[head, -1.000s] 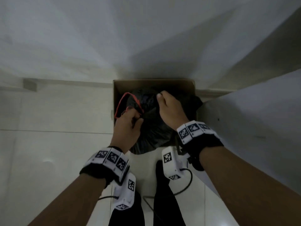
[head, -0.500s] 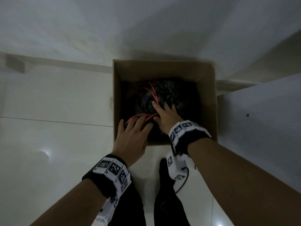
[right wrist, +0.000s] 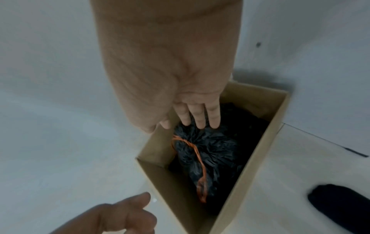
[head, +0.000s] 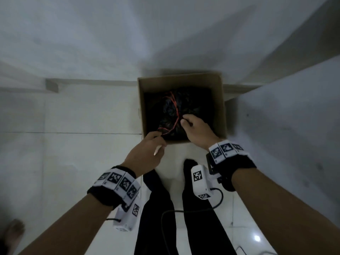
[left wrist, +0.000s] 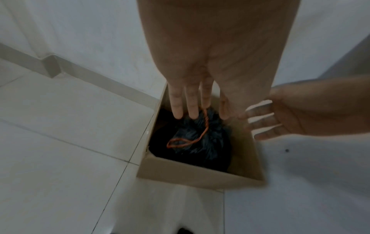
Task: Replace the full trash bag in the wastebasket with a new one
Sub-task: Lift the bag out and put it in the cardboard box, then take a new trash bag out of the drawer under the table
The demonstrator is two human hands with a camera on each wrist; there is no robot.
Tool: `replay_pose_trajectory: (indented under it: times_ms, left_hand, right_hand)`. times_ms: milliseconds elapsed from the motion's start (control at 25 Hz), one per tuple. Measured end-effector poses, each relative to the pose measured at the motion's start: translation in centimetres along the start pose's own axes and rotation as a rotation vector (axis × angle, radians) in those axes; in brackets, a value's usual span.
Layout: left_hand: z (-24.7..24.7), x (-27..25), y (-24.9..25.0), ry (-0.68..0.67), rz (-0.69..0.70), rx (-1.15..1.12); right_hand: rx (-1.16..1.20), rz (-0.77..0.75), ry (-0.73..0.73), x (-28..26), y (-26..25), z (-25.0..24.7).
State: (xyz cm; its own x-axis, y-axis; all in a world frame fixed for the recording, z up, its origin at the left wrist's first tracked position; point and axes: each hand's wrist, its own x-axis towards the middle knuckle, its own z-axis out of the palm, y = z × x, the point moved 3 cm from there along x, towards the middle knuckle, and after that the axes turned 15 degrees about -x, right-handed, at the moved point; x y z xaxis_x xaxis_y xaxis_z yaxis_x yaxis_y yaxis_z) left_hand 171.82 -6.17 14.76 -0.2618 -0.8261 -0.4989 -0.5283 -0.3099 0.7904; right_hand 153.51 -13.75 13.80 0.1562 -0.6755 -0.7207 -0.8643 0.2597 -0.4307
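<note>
A brown cardboard box (head: 179,76) serves as the wastebasket and stands on the floor in a corner. Inside sits a full black trash bag (head: 193,102), its neck tied with a red drawstring (head: 175,107) whose loop lies loose on the bag. My left hand (head: 156,137) hovers at the box's near left rim, fingers relaxed, holding nothing. My right hand (head: 185,122) hangs over the bag, near its tied top. In the left wrist view the left hand (left wrist: 192,114) shows straight fingers above the bag (left wrist: 208,145). In the right wrist view the right hand (right wrist: 196,125) is spread above the drawstring (right wrist: 200,163).
White tiled floor (head: 73,153) lies to the left. A white wall rises behind the box and a grey-white panel (head: 285,135) stands close on its right. My black-clad legs (head: 160,199) stand just before the box. A bare foot (head: 14,229) shows at bottom left.
A second ago both hands gripped the bag's top, lifted above the box. The bag has since dropped back inside, both hands let go, and they now hover just above it.
</note>
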Motion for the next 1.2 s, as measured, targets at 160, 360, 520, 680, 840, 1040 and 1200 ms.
replay_pose_trajectory:
  times_ms: [160, 360, 520, 680, 840, 1040, 1200]
  left_hand:
    - [-4.4, -6.3, 9.8, -0.072, 0.102, 0.035]
    - [-6.4, -13.9, 19.3, -0.084, 0.122, 0.046]
    - [-5.5, -17.2, 23.0, -0.078, 0.014, -0.024]
    - [-4.5, -19.9, 22.1, -0.128, -0.111, -0.003]
    - [-3.8, -22.2, 18.7, -0.182, -0.191, 0.037]
    - [-4.6, -22.6, 16.9, -0.254, -0.332, -0.010]
    - [-5.2, -22.2, 15.7, -0.231, -0.442, -0.002]
  right_hand:
    - [0.290, 0.000, 0.124, -9.5, -1.6, -6.5]
    - [0.461, 0.059, 0.189, -20.4, -4.2, -13.1]
    - [0.463, 0.077, 0.138, -26.0, -4.5, -14.1]
    - [0.493, 0.137, 0.185, -31.3, -2.1, -12.6]
    - [0.636, 0.319, 0.145, -36.3, 1.1, -7.7]
    - [0.835, 0.529, 0.194, -42.7, 4.7, -0.9]
    - [1.032, 0.688, 0.297, -47.5, 7.7, 4.4]
